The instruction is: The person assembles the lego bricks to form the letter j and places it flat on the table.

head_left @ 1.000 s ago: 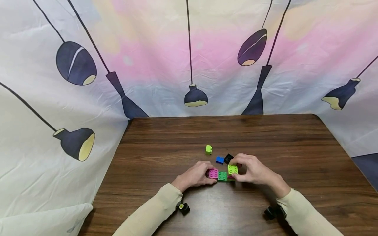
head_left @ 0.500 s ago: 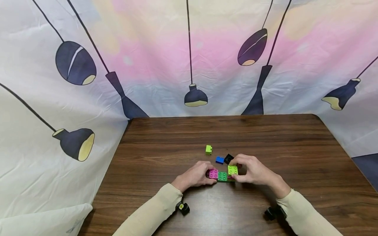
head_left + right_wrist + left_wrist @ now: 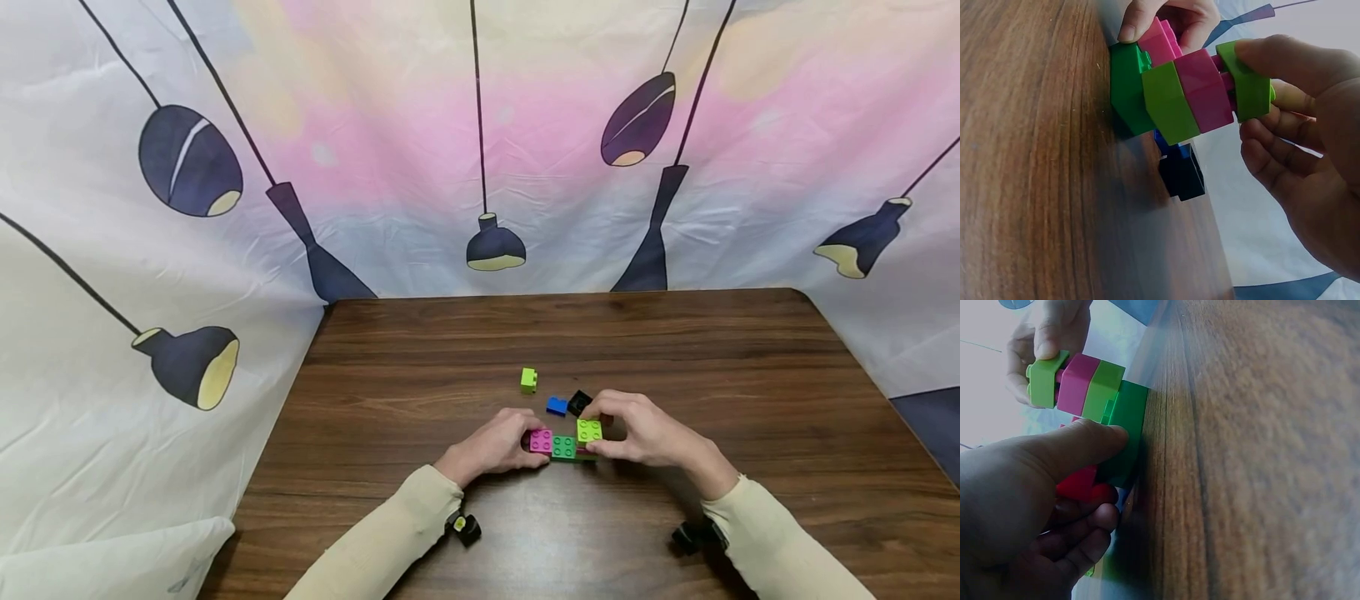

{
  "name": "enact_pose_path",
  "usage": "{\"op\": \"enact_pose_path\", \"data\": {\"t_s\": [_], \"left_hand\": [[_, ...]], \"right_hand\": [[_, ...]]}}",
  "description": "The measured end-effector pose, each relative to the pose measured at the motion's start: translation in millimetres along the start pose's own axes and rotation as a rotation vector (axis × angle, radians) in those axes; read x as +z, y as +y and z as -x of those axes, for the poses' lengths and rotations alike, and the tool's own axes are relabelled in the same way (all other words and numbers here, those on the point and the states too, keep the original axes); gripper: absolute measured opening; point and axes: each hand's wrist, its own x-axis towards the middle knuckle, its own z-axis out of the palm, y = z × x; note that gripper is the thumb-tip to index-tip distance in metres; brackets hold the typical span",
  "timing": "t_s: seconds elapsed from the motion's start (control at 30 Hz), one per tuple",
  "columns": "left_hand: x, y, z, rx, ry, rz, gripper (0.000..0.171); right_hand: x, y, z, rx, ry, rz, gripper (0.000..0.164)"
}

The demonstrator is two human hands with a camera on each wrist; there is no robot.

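Note:
My left hand [image 3: 491, 446] grips the left end of a small block build, thumb on the long green brick [image 3: 1129, 419] at its base and fingers on the far side. A pink brick [image 3: 541, 441] sits on that end. On the other end stand a lime brick [image 3: 1171, 103] and a magenta brick [image 3: 1204, 90] above it. Between thumb and fingers, my right hand [image 3: 637, 429] pinches another lime brick [image 3: 588, 431] over the magenta one. It is tilted in the right wrist view, with magenta studs showing in a gap, so it is not pressed flush.
Just behind the build, a blue brick [image 3: 557, 406] and a black brick [image 3: 579, 402] lie close together. Farther back a loose lime brick [image 3: 528, 380] lies on its side. All are on a dark wooden table [image 3: 420, 342] with a printed cloth [image 3: 420, 167] behind.

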Motion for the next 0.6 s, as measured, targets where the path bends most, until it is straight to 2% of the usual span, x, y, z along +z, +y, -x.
{"op": "enact_pose_path", "data": {"t_s": [0.6], "left_hand": [[-1.9, 2.1, 0.0, -0.006, -0.019, 0.008, 0.034]], "right_hand": [[-5.9, -12.0, -7.2, 0.051, -0.101, 0.045, 0.024]]}}
